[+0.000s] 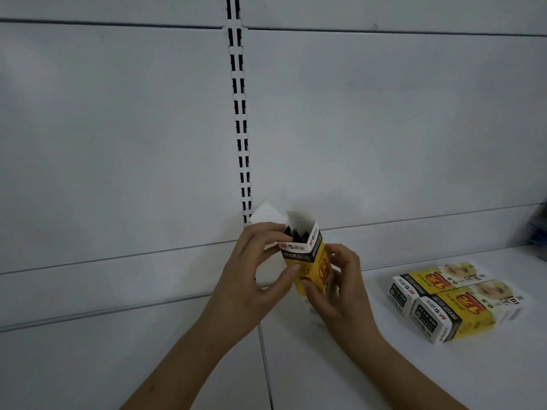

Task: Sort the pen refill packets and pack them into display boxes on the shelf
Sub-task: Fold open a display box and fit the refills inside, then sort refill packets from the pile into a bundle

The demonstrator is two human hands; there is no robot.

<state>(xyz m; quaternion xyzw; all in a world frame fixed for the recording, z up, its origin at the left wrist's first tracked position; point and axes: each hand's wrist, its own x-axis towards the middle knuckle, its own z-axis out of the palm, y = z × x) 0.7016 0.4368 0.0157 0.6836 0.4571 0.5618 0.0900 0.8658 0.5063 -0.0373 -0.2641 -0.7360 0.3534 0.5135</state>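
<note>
A yellow, white and black refill box [310, 258] stands upright above the white shelf [384, 374], its top flaps open. Dark refill ends [296, 232] show inside its mouth. My left hand [254, 279] grips the box's left side, fingers at the top flap and thumb across the front. My right hand [334, 288] holds its lower right side, fingers curled round it. Two closed boxes [444, 303] of the same print lie flat side by side on the shelf to the right.
A white back panel [118, 143] with a vertical slotted upright [240, 113] rises behind the shelf. A seam [266, 365] splits the shelf boards just below my hands. Something dark and blurred [540, 229] sits at the far right edge.
</note>
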